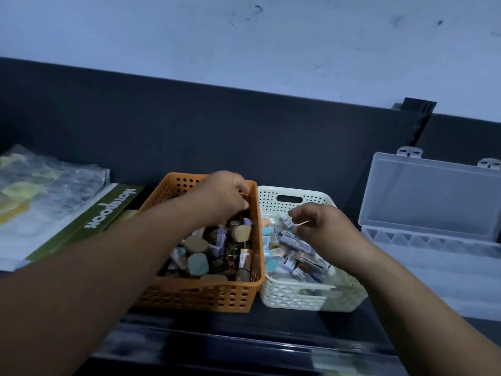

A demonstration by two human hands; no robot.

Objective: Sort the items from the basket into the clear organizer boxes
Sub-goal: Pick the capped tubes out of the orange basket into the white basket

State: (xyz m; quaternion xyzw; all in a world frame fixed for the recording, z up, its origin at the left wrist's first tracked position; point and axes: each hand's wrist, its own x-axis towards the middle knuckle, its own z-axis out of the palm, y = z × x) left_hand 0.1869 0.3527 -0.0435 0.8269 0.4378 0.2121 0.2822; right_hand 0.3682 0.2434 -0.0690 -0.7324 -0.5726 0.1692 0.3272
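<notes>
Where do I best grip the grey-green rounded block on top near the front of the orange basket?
From straight above, pinching two opposite side edges of the grey-green block. It lies flat, face up on the pile, and the walls of the orange basket likely block a sideways reach. The right hand pinches a thin strip; use the left hand.

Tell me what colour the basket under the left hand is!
The basket is orange, with rows of small holes. Head view shows it.
</notes>
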